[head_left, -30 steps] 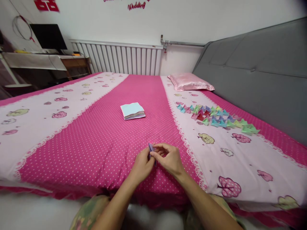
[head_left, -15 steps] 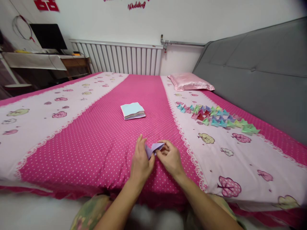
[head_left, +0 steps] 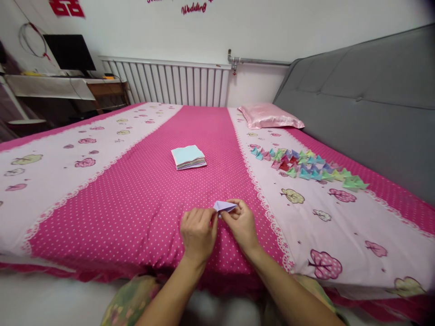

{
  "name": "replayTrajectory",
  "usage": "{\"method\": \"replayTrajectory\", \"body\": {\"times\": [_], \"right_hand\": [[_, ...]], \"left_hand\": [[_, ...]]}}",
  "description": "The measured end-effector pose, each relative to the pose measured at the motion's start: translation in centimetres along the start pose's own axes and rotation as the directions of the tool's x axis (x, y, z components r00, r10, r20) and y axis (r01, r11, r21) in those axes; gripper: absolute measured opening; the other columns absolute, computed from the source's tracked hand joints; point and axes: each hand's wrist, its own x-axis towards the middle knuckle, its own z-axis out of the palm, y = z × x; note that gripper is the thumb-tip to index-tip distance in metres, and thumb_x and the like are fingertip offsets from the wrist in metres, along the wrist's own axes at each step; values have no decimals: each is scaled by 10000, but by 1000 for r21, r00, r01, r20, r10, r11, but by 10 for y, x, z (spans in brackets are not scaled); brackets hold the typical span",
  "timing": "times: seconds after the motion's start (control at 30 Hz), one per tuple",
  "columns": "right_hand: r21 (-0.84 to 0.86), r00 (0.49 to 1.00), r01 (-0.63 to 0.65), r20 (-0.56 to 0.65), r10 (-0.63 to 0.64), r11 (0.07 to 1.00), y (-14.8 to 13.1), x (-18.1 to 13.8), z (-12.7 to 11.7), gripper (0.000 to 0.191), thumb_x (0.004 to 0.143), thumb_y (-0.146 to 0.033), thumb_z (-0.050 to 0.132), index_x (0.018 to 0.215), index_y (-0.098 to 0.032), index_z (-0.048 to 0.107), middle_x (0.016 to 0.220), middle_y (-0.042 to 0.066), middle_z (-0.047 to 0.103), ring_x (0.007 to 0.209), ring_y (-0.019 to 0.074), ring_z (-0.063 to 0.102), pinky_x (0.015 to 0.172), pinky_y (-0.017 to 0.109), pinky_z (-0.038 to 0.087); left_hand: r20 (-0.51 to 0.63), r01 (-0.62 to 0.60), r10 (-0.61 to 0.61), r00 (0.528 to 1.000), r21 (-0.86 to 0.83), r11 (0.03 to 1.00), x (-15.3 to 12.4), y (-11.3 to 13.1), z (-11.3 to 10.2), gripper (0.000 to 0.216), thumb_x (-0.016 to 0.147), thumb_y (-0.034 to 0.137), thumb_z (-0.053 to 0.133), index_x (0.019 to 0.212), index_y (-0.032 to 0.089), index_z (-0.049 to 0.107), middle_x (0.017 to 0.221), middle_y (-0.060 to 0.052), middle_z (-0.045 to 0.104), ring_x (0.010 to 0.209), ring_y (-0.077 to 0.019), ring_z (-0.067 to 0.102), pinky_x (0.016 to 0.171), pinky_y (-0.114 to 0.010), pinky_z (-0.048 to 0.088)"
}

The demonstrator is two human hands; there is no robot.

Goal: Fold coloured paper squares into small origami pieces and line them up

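1. Folded paper (head_left: 224,207): long axis runs roughly left–right; narrow tip points right, blunter end left.
2. Appearance: pale lavender, flat creased faces, sharp edges; underside partly hidden by fingers.
3. Position: above the near middle of the bedspread (head_left: 136,194), between both hands.
4. Left hand (head_left: 198,232): pinching the paper's left end, fingers curled.
5. Right hand (head_left: 243,226): thumb and fingers gripping its right part.
6. Farther, slightly left: paper stack (head_left: 189,155), light-blue sheet on top.
7. Far right: multicoloured folded pieces (head_left: 315,174) in rows.

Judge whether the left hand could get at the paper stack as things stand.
Probably yes: the paper stack lies ahead of the left hand with only bedspread between, though that hand is touching the purple paper.
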Motion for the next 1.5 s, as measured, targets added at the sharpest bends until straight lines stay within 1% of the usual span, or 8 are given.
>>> {"method": "replayTrajectory", "body": {"times": [0.23, 0.47, 0.9, 1.07, 1.17, 1.27, 1.43, 1.5], "right_hand": [[-302, 985, 173, 54, -165, 937, -11, -9, 3, 185, 710, -199, 579, 894, -179, 581, 724, 17, 651, 634, 150, 637, 610, 257, 524], [-471, 948, 303, 64, -310, 828, -10, -12, 2, 197, 707, -158, 531, 888, -193, 599, 682, -2, 630, 574, 129, 597, 572, 238, 510], [-472, 934, 358, 169, -316, 805, -9, -15, 2, 253, 705, -119, 497, 917, -215, 596, 742, 10, 621, 615, 140, 584, 598, 250, 501], [-611, 902, 423, 212, -376, 669, -10, -12, -4, 271, 718, -122, 495, 939, -228, 612, 786, 30, 632, 670, 167, 577, 636, 279, 471], [-645, 894, 435, 222, -390, 629, -11, -9, -9, 282, 721, -120, 492, 947, -219, 628, 808, 41, 640, 704, 177, 582, 653, 288, 469], [-562, 883, 458, 201, -424, 688, -12, -5, -10, 308, 714, -90, 485, 937, -223, 650, 870, 41, 645, 772, 175, 593, 705, 293, 485], [-422, 881, 473, 213, -422, 774, -12, -2, -9, 352, 736, -78, 468, 947, -265, 678, 968, 27, 653, 902, 174, 597, 811, 326, 485], [-402, 892, 451, 208, -400, 797, -12, -1, -9, 356, 740, -82, 469, 949, -276, 683, 997, 28, 652, 924, 176, 597, 827, 343, 484]], "left_hand": [[302, 195, -180, 936, -20, 981, -3, 2, 3, 354, 799, 215, 493, 1149, 213, 546, 818, -43, 698, 633, -180, 626, 565, -260, 392], [484, 206, -174, 857, -14, 978, -3, 6, 6, 402, 849, 187, 387, 1242, 138, 455, 859, -115, 693, 723, -221, 651, 617, -289, 446], [467, 305, -207, 860, -146, 941, -1, 3, 7, 409, 794, 141, 424, 1198, 168, 481, 845, -101, 693, 720, -218, 641, 619, -295, 448], [396, 399, -275, 876, -276, 874, 1, 3, 4, 434, 763, 75, 388, 1169, 142, 527, 979, -128, 670, 810, -228, 635, 715, -346, 465], [406, 506, -326, 854, -503, 700, 4, -1, 7, 425, 745, 63, 394, 1115, 155, 582, 1046, -97, 657, 917, -195, 613, 821, -338, 452], [519, 621, -343, 783, -682, 387, 7, -5, 11, 386, 751, 116, 433, 1092, 155, 609, 1071, -86, 650, 987, -190, 587, 857, -332, 446], [718, 725, -310, 624, -679, -113, 13, -6, 6, 438, 700, 160, 538, 1134, 124, 583, 1031, -101, 663, 931, -183, 604, 842, -304, 447], [753, 717, -290, 591, -655, -238, 17, -5, 0, 471, 667, 107, 515, 1133, 115, 581, 1023, -102, 664, 870, -160, 616, 818, -280, 453]]}}
